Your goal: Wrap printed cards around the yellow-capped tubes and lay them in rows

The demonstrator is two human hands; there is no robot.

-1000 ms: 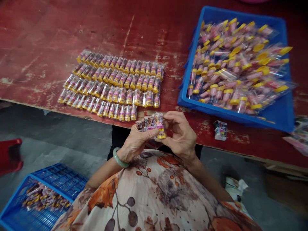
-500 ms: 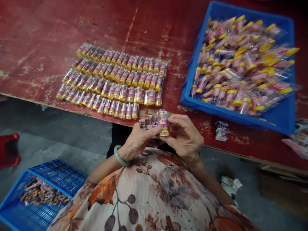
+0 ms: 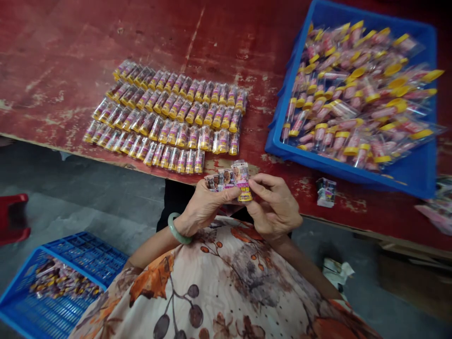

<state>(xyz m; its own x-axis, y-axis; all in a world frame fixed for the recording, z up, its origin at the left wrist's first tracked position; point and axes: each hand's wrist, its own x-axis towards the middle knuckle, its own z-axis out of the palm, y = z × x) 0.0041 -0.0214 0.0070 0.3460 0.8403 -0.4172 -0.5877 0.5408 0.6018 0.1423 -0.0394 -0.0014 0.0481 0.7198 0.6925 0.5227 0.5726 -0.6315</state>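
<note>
My left hand (image 3: 203, 205), with a green bangle at the wrist, holds several printed labels (image 3: 226, 177) and a small yellow-based tube (image 3: 242, 181), its thumb on the tube's lower left. My right hand (image 3: 273, 202) is at the tube's right side, thumb and index finger close together by its edge. The tube stands nearly upright with a printed label on its front. Beyond my hands, rows of labelled tubes with yellow ends (image 3: 173, 108) lie side by side on the red table (image 3: 148, 28).
A blue bin (image 3: 278, 151) of pink and yellow tubes sits on the table at the right. Near it lie a small label stack (image 3: 326, 192) and a pile of printed pieces (image 3: 441, 207). Lower left are a blue basket (image 3: 21, 301) and a red stool (image 3: 12, 219).
My right hand has shifted slightly right and down, its fingertips moving to the tube's right edge. The tube's label faces the camera more fully. The view has shifted slightly.
</note>
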